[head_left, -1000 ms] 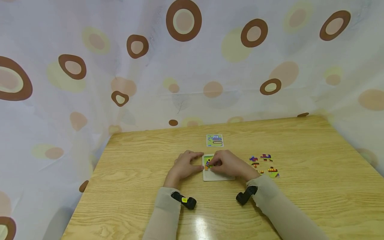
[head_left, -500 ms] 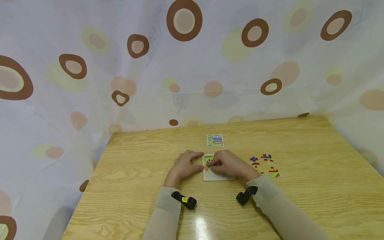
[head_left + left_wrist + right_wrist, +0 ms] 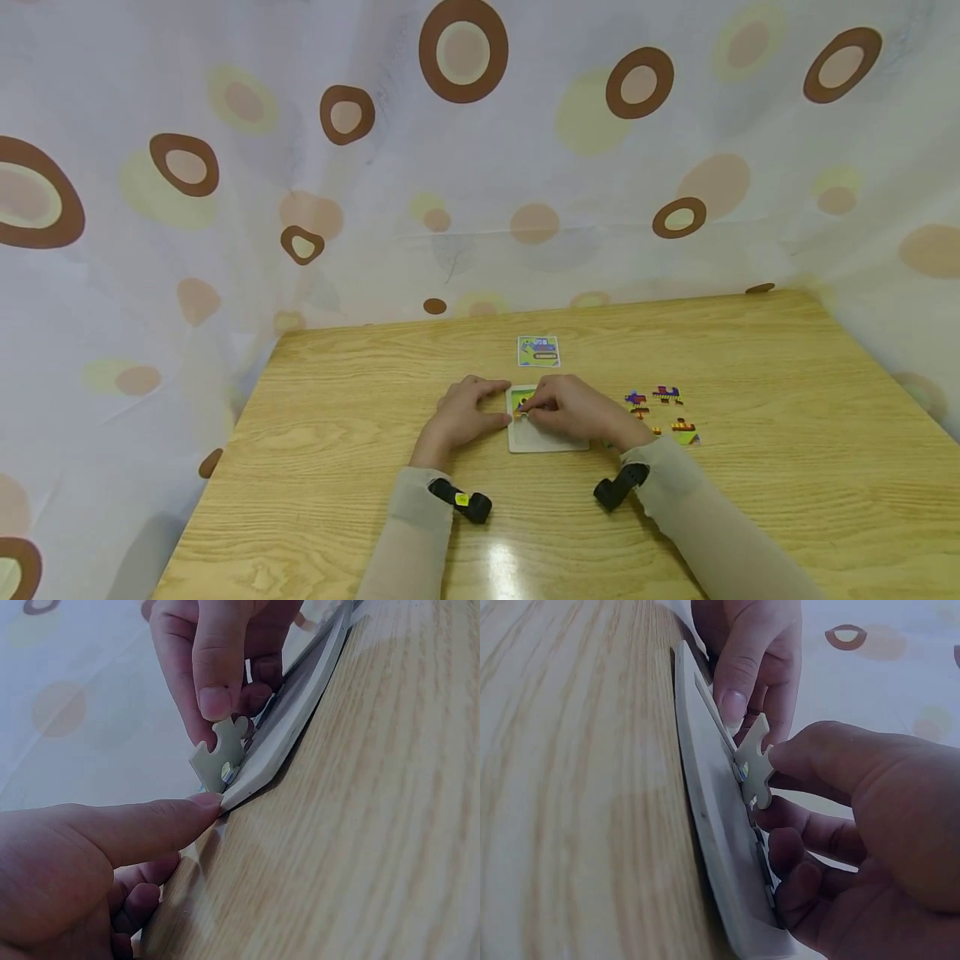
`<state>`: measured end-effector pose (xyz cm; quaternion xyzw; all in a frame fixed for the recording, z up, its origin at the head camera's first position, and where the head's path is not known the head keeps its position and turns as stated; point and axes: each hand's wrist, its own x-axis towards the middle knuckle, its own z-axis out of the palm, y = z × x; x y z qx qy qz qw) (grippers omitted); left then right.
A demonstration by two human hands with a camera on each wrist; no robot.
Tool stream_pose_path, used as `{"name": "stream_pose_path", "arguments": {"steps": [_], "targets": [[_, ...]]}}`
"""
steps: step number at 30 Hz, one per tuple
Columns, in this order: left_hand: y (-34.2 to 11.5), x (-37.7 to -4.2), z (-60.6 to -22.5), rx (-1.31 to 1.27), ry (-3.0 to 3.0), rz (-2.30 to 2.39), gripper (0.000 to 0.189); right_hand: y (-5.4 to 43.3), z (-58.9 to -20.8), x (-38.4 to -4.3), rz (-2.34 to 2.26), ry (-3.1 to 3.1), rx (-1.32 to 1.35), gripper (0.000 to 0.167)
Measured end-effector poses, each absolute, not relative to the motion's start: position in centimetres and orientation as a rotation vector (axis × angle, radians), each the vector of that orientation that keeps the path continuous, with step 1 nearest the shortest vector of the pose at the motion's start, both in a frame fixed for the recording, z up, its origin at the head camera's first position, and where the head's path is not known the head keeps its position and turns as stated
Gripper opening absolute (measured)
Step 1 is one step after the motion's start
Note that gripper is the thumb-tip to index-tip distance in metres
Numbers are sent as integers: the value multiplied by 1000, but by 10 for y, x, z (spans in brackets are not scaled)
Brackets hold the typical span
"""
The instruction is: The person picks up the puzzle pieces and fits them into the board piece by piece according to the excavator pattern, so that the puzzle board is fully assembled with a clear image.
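A white puzzle tray (image 3: pixel 528 442) lies on the table, with several pieces fitted along its far side, partly covered by my right hand (image 3: pixel 577 408). That hand pinches a jigsaw piece (image 3: pixel 754 769) between thumb and fingers. The piece stands tilted on its edge over the tray's left part, pale back showing in both wrist views. My left hand (image 3: pixel 465 419) rests at the tray's left side, index finger by the far corner and thumb touching the rim. In the left wrist view the thumb (image 3: pixel 161 825) lies straight against the tray's edge.
Right of the tray lie several loose jigsaw pieces (image 3: pixel 683 432), some partly behind my right wrist. A picture card (image 3: pixel 538 352) of a blue excavator lies beyond the tray. A patterned curtain (image 3: pixel 480 250) hangs behind the wooden table (image 3: pixel 352 400).
The piece in my right fingers has been tipped up from lying nearly flat in the tray's left part. My left hand and the tray have stayed put.
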<state>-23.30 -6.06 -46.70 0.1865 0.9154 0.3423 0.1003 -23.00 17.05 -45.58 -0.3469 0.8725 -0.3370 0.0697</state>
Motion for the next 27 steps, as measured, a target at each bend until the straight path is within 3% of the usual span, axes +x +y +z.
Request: {"name": "stream_pose_path", "arguments": {"steps": [27], "targets": [[-61,-233,-467,558,2704,1015,53,176,-460,-229,-1115,2573,-917,13]]}}
